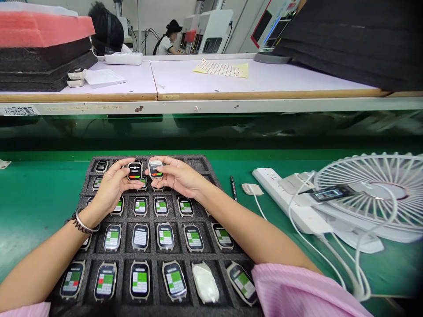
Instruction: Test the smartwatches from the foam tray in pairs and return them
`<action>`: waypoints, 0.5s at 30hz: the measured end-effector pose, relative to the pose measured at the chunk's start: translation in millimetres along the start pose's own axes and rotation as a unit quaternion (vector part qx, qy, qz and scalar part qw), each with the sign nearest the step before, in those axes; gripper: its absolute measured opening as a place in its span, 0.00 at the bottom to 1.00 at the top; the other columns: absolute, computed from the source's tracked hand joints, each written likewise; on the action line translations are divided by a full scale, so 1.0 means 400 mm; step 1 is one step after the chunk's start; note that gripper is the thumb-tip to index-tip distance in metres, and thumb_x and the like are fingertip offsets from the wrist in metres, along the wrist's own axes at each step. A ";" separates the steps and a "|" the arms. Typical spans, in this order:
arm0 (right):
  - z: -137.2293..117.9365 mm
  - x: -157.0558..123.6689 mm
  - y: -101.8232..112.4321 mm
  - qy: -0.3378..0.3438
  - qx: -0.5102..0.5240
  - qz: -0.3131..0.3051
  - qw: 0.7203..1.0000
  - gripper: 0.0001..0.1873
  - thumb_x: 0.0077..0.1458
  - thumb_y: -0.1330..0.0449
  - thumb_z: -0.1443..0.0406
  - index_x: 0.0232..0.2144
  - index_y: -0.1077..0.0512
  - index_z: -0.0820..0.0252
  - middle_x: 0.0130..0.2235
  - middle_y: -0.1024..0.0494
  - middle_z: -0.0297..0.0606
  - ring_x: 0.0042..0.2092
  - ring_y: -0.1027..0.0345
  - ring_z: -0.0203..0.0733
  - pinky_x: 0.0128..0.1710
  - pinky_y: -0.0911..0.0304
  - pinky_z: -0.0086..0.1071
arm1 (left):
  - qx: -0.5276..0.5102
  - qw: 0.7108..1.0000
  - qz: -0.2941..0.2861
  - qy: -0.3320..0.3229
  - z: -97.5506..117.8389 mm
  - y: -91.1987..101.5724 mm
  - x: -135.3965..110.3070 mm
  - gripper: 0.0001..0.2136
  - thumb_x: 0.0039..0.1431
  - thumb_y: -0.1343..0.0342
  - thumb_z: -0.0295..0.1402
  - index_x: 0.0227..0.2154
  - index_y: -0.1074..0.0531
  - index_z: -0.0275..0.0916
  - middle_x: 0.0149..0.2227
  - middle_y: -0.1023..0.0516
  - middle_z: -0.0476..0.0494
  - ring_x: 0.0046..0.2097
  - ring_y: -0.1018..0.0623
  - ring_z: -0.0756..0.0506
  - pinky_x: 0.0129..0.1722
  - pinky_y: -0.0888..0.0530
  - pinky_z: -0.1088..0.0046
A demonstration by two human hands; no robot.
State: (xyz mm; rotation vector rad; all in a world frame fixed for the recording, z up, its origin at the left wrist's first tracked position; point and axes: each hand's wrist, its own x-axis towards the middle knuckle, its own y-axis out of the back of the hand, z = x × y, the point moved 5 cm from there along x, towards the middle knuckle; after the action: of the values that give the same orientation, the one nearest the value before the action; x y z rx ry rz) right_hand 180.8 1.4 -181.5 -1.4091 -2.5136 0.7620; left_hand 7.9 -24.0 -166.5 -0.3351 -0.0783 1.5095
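A dark foam tray (150, 210) lies on the green mat and holds several smartwatch bodies with lit green-and-white screens. My left hand (112, 187) is closed round one watch body (135, 171) whose screen shows a red and green bar. Beside it, my right hand (176, 176) grips a second watch body (155, 169) with a similar screen. Both are held just above the tray's far rows. One watch (205, 281) in the front row lies face down, white back up.
A white power strip (287, 200) with cables lies right of the tray. Beyond it are a white fan (373, 193) lying flat with a small device on top, and a pen (233, 187). A raised white shelf (211, 83) runs across the back. A person sits far behind.
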 end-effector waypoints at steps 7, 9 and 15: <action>0.005 0.000 0.003 -0.004 -0.004 0.003 1.000 0.12 0.60 0.37 0.72 0.46 0.30 0.61 0.40 0.18 0.42 0.31 0.21 0.40 0.31 0.22 0.29 | 0.008 1.000 -0.012 -0.011 0.000 0.002 0.004 0.17 0.57 0.45 0.30 0.50 0.31 0.35 0.37 0.20 0.44 0.28 0.17 0.46 0.33 0.17 0.68; 0.005 0.000 0.004 0.004 -0.017 0.011 1.000 0.11 0.60 0.38 0.73 0.46 0.30 0.60 0.41 0.18 0.42 0.31 0.21 0.40 0.31 0.22 0.29 | 0.013 1.000 -0.011 -0.014 0.000 0.003 0.004 0.17 0.58 0.45 0.30 0.50 0.31 0.35 0.37 0.20 0.44 0.28 0.17 0.46 0.33 0.18 0.68; 0.001 0.000 0.011 0.041 -0.062 0.038 0.996 0.12 0.60 0.39 0.73 0.46 0.30 0.60 0.41 0.18 0.40 0.30 0.21 0.38 0.30 0.23 0.27 | 0.019 1.000 -0.007 -0.024 -0.001 0.003 0.003 0.16 0.57 0.44 0.30 0.49 0.30 0.35 0.39 0.21 0.44 0.27 0.18 0.47 0.32 0.17 0.68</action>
State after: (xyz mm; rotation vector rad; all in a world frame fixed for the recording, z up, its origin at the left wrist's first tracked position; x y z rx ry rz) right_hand 184.0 3.4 -184.0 -1.5513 -2.4947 0.5564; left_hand 7.1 -22.9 -167.5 -0.2681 -0.0891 1.5032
